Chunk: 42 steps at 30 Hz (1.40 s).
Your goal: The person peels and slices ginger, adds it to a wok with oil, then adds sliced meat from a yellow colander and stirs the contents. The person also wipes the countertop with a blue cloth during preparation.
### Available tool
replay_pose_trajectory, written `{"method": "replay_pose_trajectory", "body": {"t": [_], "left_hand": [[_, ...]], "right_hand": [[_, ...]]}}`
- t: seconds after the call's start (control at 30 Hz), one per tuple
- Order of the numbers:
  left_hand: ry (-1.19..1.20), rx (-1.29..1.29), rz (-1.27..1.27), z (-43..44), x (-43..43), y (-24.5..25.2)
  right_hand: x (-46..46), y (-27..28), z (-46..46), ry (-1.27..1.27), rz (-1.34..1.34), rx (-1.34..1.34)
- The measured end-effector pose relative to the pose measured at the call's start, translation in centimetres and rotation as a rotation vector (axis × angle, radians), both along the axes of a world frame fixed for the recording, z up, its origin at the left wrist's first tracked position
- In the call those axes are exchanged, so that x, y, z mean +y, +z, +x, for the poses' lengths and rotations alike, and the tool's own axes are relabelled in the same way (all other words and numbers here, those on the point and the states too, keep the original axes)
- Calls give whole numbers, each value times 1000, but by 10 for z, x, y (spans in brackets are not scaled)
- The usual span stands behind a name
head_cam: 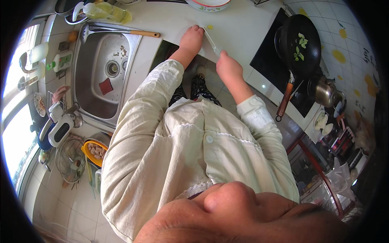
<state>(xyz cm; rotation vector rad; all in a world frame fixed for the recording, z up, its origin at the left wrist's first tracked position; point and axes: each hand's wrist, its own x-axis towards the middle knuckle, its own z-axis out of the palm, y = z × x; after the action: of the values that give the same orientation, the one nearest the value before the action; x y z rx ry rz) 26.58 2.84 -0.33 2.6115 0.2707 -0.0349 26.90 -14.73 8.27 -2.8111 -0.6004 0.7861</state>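
Note:
My right hand (230, 67) is closed around the handle end of a kitchen knife, at the counter's front edge. The knife's thin, shiny blade (212, 42) points away from me over the white countertop (240, 22). Close to the blade's far end, my left hand (192, 39) rests on the counter with its fingers curled under; whether anything is beneath them is hidden. A small yellow-green slice of vegetable (210, 27) lies just beyond the blade's tip. To the right, a black wok (307, 50) on the cooktop contains several cut green vegetable pieces (299, 54).
At left is a steel sink (100, 45) with a red scouring pad (105, 86); a wooden-handled slotted spatula (121, 31) spans its far rim. A patterned enamel bowl (209, 5) stands at the back. The wok's wooden handle (285, 98) projects towards me beside a metal kettle (325, 91).

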Motion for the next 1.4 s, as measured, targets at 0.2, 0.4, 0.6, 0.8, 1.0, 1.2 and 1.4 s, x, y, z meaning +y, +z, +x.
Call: {"method": "replay_pose_trajectory", "body": {"t": [0.2, 0.4, 0.6, 0.8, 1.0, 1.2, 1.4], "left_hand": [[48, -63, -115, -5, 1, -3], [52, -68, -117, -4, 3, -6], [27, -95, -101, -3, 4, -7], [66, -153, -163, -8, 5, -11], [106, -128, -189, -8, 6, -17], [116, -148, -193, -9, 4, -19], [137, -171, -199, -12, 7, -21]], "right_hand": [[25, -37, 27, -47, -5, -26], [7, 1, 11, 31, -26, 10], [10, -11, 1, 2, -15, -7], [37, -43, 29, -28, 15, -69], [8, -3, 9, 66, -24, 5], [18, -11, -1, 1, -58, 35], [42, -31, 23, -32, -12, -24]]}}
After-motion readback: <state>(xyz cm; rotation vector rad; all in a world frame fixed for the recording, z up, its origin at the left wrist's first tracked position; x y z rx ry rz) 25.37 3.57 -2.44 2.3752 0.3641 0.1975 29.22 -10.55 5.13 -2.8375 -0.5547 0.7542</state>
